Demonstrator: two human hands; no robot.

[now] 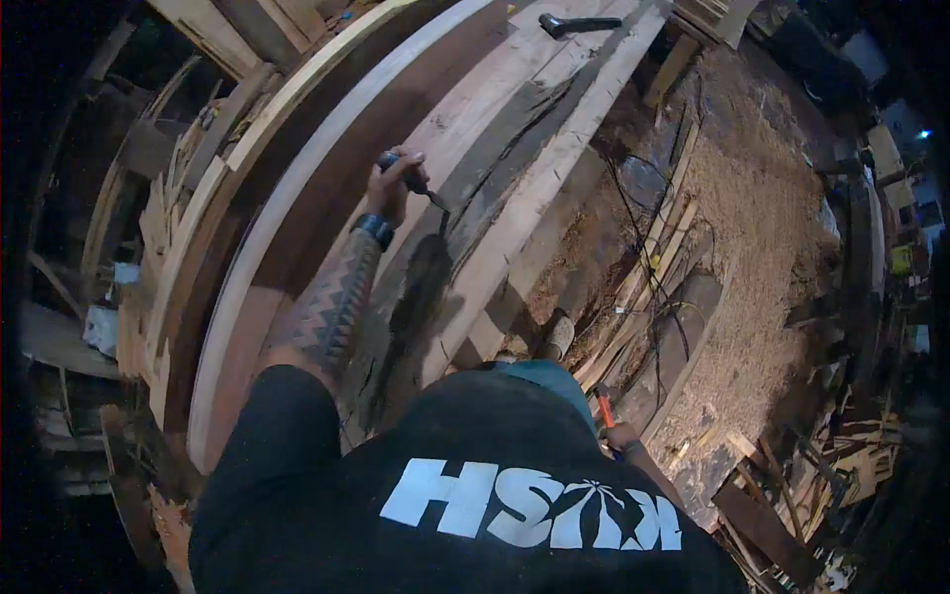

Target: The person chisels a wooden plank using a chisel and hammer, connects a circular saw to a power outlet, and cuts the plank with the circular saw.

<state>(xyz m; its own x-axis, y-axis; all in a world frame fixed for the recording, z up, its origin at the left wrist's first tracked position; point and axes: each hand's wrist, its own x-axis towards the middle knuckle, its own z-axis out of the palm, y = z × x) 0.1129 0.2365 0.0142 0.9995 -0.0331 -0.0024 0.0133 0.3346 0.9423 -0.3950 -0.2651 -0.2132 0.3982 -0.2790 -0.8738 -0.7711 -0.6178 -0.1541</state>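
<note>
My left hand (391, 190), wearing a dark wristband, is closed around a dark-handled tool with a thin metal blade (436, 201). The blade angles down toward the grey, cracked strip of a long timber plank (485, 168); whether its tip touches the wood I cannot tell. Low at the right of my body, my right hand (621, 436) is closed on an orange-handled tool (606, 404). My torso hides part of that arm, and the far end of the tool is too small to identify.
Curved wooden boards (262, 233) rise along the left side. A black hammer-like tool (579, 25) lies at the planks' far end. Wood shavings (762, 208) cover the ground to the right, with loose strips, dark cables (653, 262) and a log (690, 307). Scrap wood (767, 515) is piled lower right.
</note>
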